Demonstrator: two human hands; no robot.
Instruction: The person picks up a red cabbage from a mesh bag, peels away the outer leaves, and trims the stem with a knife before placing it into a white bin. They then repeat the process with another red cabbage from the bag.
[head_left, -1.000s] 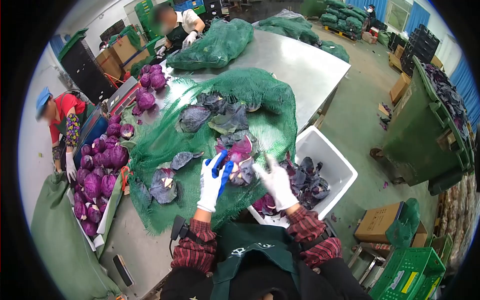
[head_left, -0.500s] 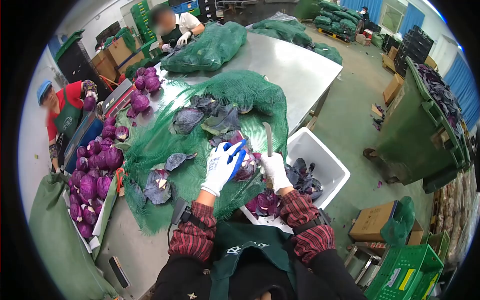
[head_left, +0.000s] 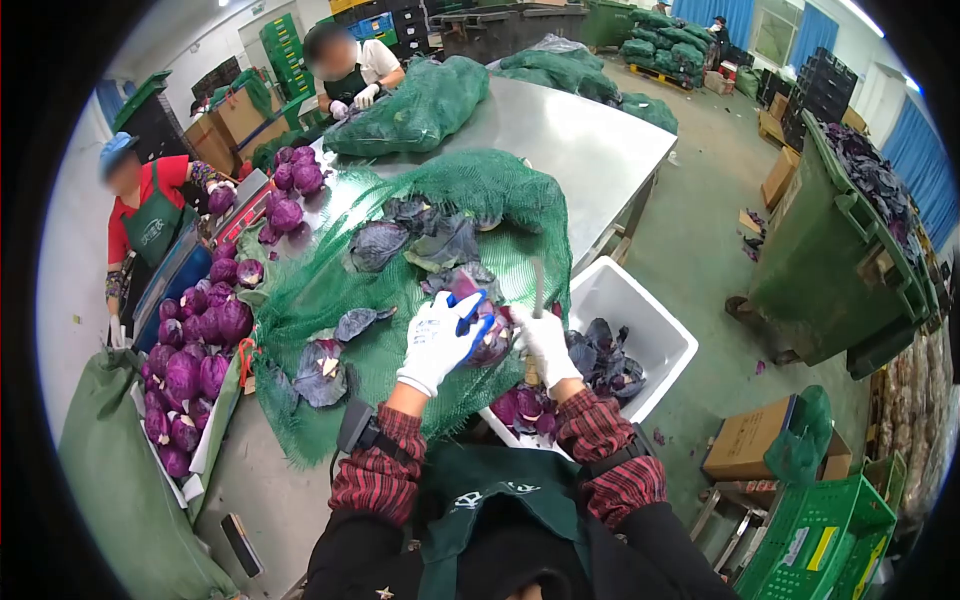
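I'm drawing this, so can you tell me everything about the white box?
The white box looks rigid, maybe plastic, with straight walls, a thick rim and an open top. It sits upright by the table, partly hidden by the right sleeve. Dark leaves and what look like purple cabbages lie inside. Whether it touches the table is hidden.

The knife (head_left: pixel 539 285) in the right hand (head_left: pixel 543 343) looks blurred, the left hand (head_left: pixel 440 338) partly hides a red cabbage (head_left: pixel 495 346), and a green crate (head_left: pixel 800 572) is cut off below.
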